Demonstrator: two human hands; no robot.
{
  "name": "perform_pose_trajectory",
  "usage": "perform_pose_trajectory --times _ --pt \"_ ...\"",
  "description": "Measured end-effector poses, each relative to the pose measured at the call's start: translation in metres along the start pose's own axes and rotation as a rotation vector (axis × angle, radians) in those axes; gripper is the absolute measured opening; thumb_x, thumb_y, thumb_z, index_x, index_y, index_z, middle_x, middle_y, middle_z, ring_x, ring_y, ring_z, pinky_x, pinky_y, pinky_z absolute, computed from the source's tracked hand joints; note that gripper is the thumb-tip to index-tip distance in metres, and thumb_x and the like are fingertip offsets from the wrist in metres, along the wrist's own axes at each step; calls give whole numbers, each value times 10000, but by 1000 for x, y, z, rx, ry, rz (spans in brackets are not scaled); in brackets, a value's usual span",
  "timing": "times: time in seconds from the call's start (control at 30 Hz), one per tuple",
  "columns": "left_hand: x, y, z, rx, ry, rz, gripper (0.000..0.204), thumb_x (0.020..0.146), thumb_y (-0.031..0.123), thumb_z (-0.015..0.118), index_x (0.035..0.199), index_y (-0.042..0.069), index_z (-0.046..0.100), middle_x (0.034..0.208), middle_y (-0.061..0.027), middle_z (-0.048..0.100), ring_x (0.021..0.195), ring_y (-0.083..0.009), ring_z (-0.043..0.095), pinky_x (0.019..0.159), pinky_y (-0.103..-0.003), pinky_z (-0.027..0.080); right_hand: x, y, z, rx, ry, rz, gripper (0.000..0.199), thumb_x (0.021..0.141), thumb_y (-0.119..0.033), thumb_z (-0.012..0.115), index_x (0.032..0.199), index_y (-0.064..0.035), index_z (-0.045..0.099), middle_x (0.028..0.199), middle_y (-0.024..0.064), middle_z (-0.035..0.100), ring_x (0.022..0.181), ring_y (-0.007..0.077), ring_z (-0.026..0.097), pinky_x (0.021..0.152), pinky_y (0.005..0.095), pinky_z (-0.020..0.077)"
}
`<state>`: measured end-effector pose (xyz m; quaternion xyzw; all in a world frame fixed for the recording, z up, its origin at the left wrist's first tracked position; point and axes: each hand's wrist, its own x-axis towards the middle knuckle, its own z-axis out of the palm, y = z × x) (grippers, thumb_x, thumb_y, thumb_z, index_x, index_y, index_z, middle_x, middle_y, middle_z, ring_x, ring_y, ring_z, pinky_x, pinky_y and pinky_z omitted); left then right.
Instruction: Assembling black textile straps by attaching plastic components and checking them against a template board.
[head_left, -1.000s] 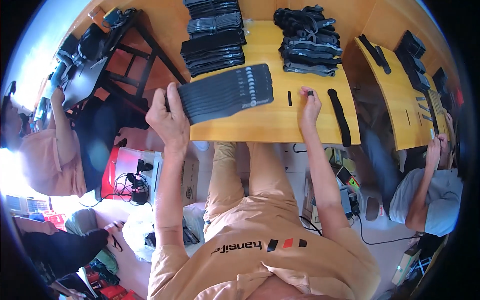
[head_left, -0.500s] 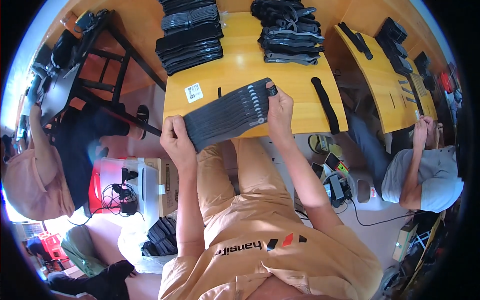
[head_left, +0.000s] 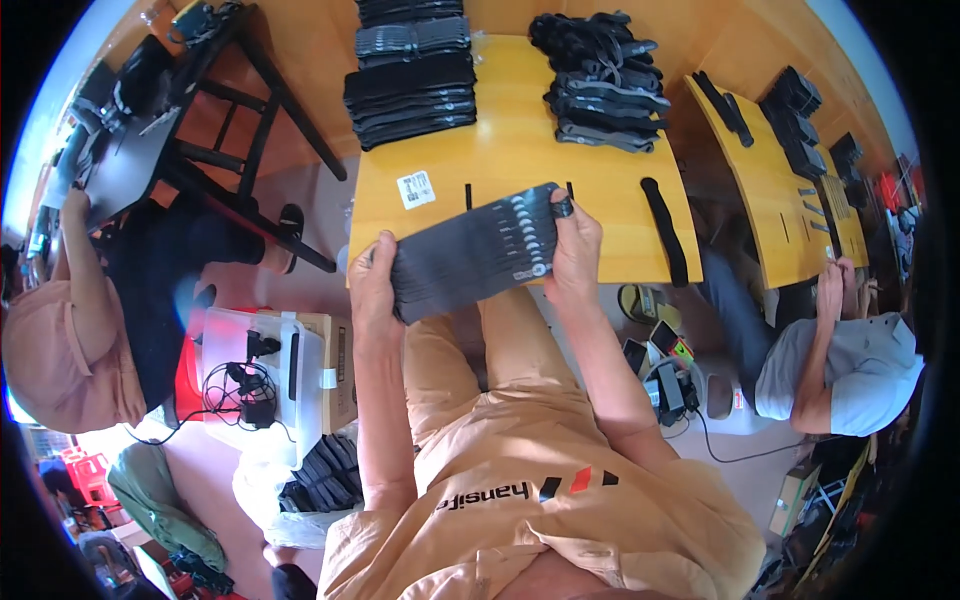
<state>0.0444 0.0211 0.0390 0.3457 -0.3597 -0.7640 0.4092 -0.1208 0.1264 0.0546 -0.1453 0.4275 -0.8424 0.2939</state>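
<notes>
Both hands clamp one fanned bundle (head_left: 470,252) of flat black pieces, each with a pale round mark near one end. Left hand (head_left: 372,283) grips the bundle's lower left end, fingers curled under it and thumb on top. Right hand (head_left: 573,250) grips the upper right end, thumb pressed on the top face and fingers wrapped behind; a dark ring shows on one finger (head_left: 563,208). The bundle hangs tilted over the near edge of the yellow table (head_left: 500,160), its right end higher and over the tabletop, its left end past the edge above the person's lap.

On the table just beyond the bundle lie a small white label (head_left: 416,188) and two thin black strips (head_left: 467,196). A long black strap (head_left: 665,230) lies near the table's right edge, just beside the right hand. Farther back stand a neat stack (head_left: 410,85) of the same black pieces on the left and a looser dark heap (head_left: 598,80) on the right, well apart from the hands.

Left of the person's legs a white box (head_left: 262,375) with black cables sits on the floor, with a pile of dark pieces (head_left: 325,480) near it. A black chair (head_left: 215,110) stands at the upper left, beside a seated person in pink (head_left: 60,350). On the right another person in grey (head_left: 850,365) sits at a second yellow table (head_left: 775,190) bearing more black pieces.
</notes>
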Motion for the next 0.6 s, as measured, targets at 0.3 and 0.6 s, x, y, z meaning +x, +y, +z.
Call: perform_pose_trajectory --times 0.3,0.6 --pt "22 28 -8 51 -192 -5 227 849 95 586 1036 -33 583 974 -76 631 853 -107 598 741 -235 476 33 0 16 -231 41 -18 304 910 -262 538 817 16 620 708 -16 583 598 25 464 544 189 380" --pt "157 86 5 337 -169 170 160 832 121 616 932 -3 628 798 -16 634 678 -68 567 622 -221 456 151 18 52 -551 -175 -19 296 893 -285 558 876 6 610 716 -25 541 646 28 457 577 193 383"
